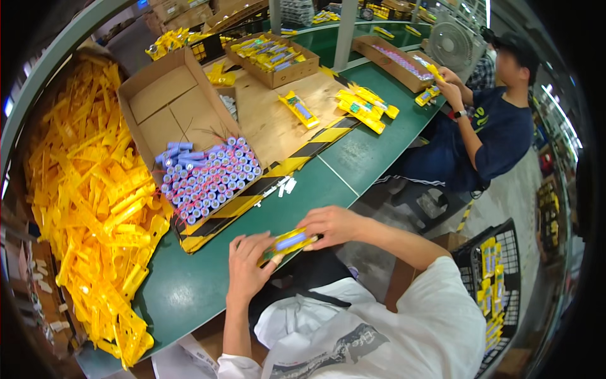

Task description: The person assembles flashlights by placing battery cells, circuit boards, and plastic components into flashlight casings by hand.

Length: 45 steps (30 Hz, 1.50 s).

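Observation:
Over the front edge of the green table, both my hands grip a yellow plastic housing [279,250] with a blue-violet cylindrical battery cell [291,241] lying in it. My left hand [250,258] closes on its left end, near a green part. At the other end, my right hand [332,226] pinches the housing between thumb and fingers. Beyond my hands, a cardboard box [170,85] holds many upright battery cells [211,177] with red wires. Several small white pieces [287,186] lie on the table close to that box.
A large heap of yellow housings [95,189] covers the left side. Filled housings [366,107] lie on the green table [328,174] farther right, before a seated co-worker [499,120]. A black crate [470,265] with filled housings stands at my right. Another box [274,76] sits behind.

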### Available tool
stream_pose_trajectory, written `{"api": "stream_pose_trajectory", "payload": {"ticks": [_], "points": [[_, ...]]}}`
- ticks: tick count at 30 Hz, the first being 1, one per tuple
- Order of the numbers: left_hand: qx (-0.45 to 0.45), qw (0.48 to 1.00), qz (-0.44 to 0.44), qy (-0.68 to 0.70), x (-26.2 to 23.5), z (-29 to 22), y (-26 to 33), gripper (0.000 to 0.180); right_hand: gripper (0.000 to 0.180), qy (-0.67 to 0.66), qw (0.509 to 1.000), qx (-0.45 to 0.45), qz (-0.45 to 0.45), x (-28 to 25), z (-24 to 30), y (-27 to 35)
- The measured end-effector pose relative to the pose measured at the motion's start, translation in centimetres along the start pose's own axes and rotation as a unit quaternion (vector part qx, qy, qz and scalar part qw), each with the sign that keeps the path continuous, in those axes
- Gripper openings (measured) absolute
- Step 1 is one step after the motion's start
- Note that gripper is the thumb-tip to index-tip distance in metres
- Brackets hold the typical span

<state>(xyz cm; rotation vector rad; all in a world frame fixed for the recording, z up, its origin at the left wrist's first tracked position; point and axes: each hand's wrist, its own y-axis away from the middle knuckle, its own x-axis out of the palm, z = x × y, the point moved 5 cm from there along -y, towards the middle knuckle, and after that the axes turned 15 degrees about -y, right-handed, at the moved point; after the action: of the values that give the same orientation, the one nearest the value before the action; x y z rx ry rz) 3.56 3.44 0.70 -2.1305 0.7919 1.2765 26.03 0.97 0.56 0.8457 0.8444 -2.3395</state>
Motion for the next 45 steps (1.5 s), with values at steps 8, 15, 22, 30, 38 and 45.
{"api": "stream_pose_trajectory", "payload": {"ticks": [8, 15, 22, 30, 38, 45], "points": [[-0.108, 0.977, -0.174, -0.06, 0.4, -1.8, 0.2, 0.044, 0.032, 0.094, 0.86, 0.199, -0.461, -13.7, -4.9, 13.2], [-0.095, 0.978, -0.139, -0.119, 0.9, -2.3, 0.1, 0.035, 0.032, 0.13, 0.799, 0.339, -0.48, -22.3, -14.2, 8.1], [-0.106, 0.977, -0.141, -0.122, 0.9, -2.5, -0.1, 0.034, 0.025, 0.231, 0.804, 0.424, -0.346, -22.1, -23.0, -1.7], [-0.108, 0.978, -0.135, -0.117, 0.9, -2.0, -0.3, 0.033, 0.029, 0.26, 0.836, 0.249, -0.415, -20.8, -17.0, 1.0], [-0.093, 0.979, -0.145, -0.108, 0.9, -2.4, -0.9, 0.032, 0.029, 0.266, 0.785, 0.394, -0.397, -21.6, -14.5, 14.1], [-0.087, 0.978, -0.173, -0.072, 0.8, -2.2, 0.3, 0.032, 0.026, 0.113, 0.828, 0.346, -0.427, -16.6, -8.3, 17.5]]}}
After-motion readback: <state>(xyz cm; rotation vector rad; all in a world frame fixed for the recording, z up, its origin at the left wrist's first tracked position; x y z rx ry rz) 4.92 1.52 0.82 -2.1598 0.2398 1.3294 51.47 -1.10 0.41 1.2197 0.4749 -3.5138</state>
